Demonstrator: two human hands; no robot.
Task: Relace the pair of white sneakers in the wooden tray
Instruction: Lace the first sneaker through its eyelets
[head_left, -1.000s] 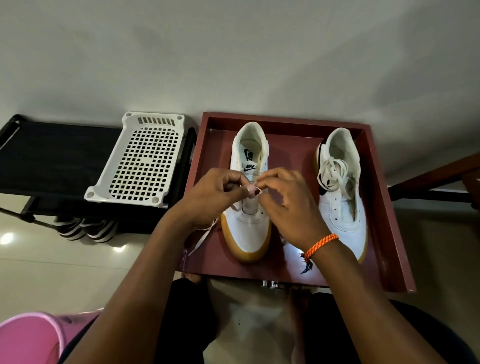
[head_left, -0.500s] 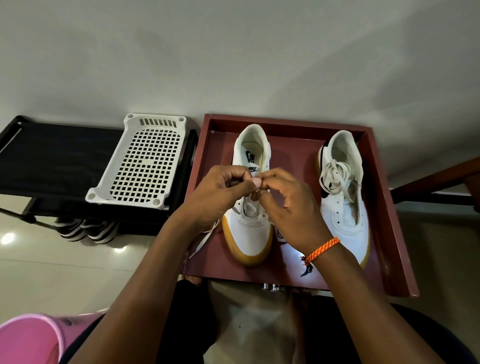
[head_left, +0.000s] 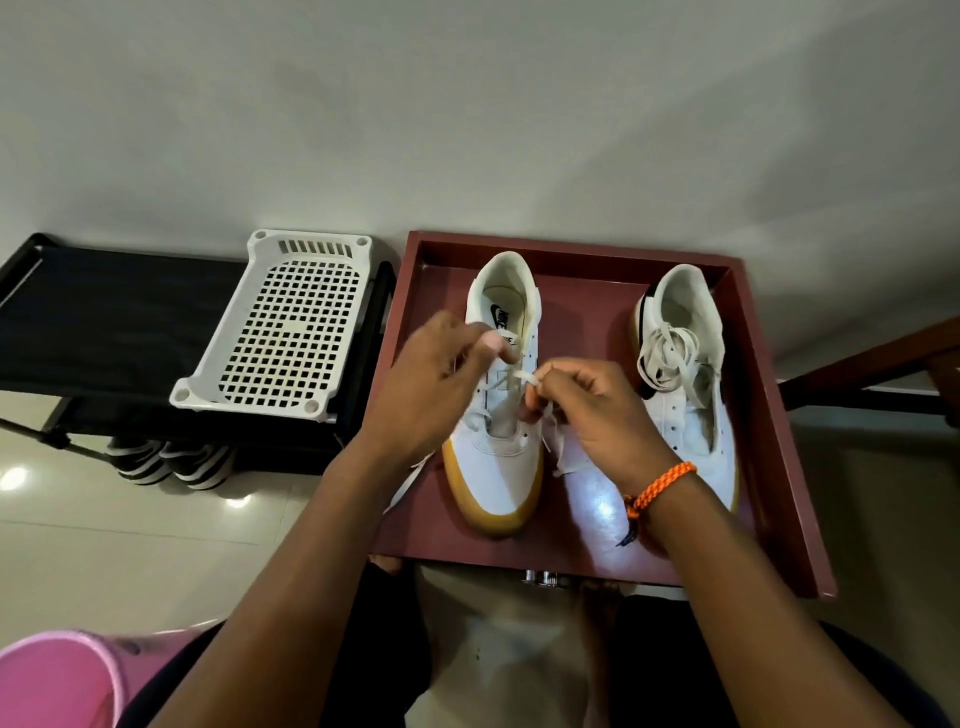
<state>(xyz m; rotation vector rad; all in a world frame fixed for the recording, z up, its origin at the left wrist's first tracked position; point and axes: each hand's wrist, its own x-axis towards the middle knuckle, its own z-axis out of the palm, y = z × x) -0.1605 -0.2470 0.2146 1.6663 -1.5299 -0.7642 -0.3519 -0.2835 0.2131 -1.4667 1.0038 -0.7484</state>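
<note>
1. The left sneaker (head_left: 496, 415) lies in the wooden tray (head_left: 769, 415), toe with its tan sole edge toward the person, heel toward the wall; its white lace (head_left: 511, 379) crosses the tongue.
2. The left hand (head_left: 431, 384) has its fingers curled and pinches a strand of the lace near the shoe's collar.
3. The right hand (head_left: 597, 410) pinches the other lace end just above the eyelets, fingers curled; an orange braided bracelet (head_left: 660, 488) circles its wrist.
4. A loose lace tail (head_left: 410, 480) trails over the tray's left edge.
5. The right sneaker (head_left: 685, 374) sits near the tray's right wall, apart from the first, with a lace bundled loosely in its opening.
6. No surface shows under the tray; its near edge is over the person's lap.
7. To the tray's left a white perforated plastic basket (head_left: 291, 332) rests upside down on a black rack (head_left: 104, 322); striped footwear (head_left: 171, 462) stands beneath it on the glossy pale tiled floor (head_left: 130, 551).
8. A plain grey wall (head_left: 467, 114) fills the background; a pink tub (head_left: 57, 680) sits at lower left.
9. Half a second ago the fingertips met over the tongue; now the hands have parted, drawing the lace taut between them.
</note>
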